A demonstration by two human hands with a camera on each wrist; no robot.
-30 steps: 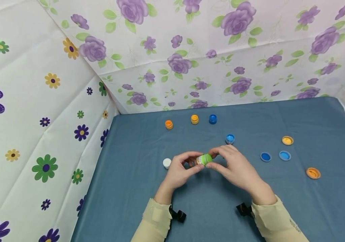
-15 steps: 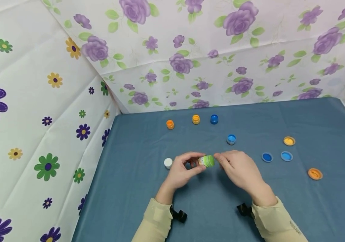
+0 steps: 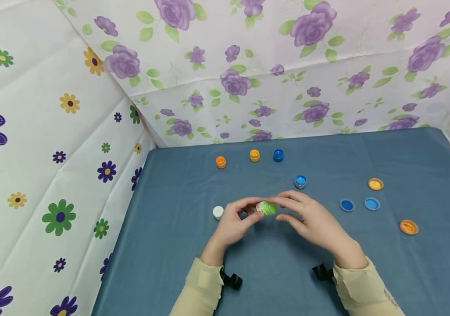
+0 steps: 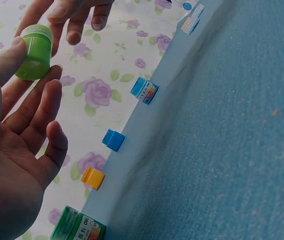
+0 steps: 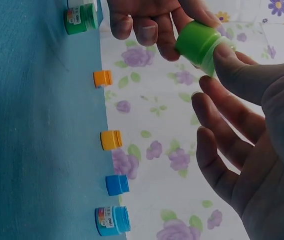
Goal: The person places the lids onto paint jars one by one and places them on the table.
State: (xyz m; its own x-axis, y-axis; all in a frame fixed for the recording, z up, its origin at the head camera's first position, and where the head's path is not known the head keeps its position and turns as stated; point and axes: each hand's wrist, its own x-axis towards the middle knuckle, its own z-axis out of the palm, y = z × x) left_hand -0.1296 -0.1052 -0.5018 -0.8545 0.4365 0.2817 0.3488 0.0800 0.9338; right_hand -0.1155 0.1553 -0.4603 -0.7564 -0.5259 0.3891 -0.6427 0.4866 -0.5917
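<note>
My left hand (image 3: 233,223) holds a small light green paint jar (image 3: 265,208) on its side above the table, its capped end facing right. My right hand (image 3: 315,219) is spread at that end. Its index finger reaches over the jar's upper edge, while the thumb stands slightly apart below. In the left wrist view the green jar (image 4: 35,55) shows its ridged cap, with right-hand fingers beyond it. Seen from the right wrist, the thumb overlaps the cap of the green jar (image 5: 197,44); contact there is hard to tell.
Orange (image 3: 220,162), yellow (image 3: 254,155), dark blue (image 3: 278,155) and light blue jars (image 3: 300,181) stand uncapped farther back. A white-topped jar (image 3: 218,213) sits beside my left hand. A darker green jar (image 5: 80,19) appears in the wrist views. Several loose lids (image 3: 372,203) lie at right.
My right hand first pinched at the green cap, then drew off to the right with fingers together. Now it is spread and back over the cap end. The left hand keeps its hold.
</note>
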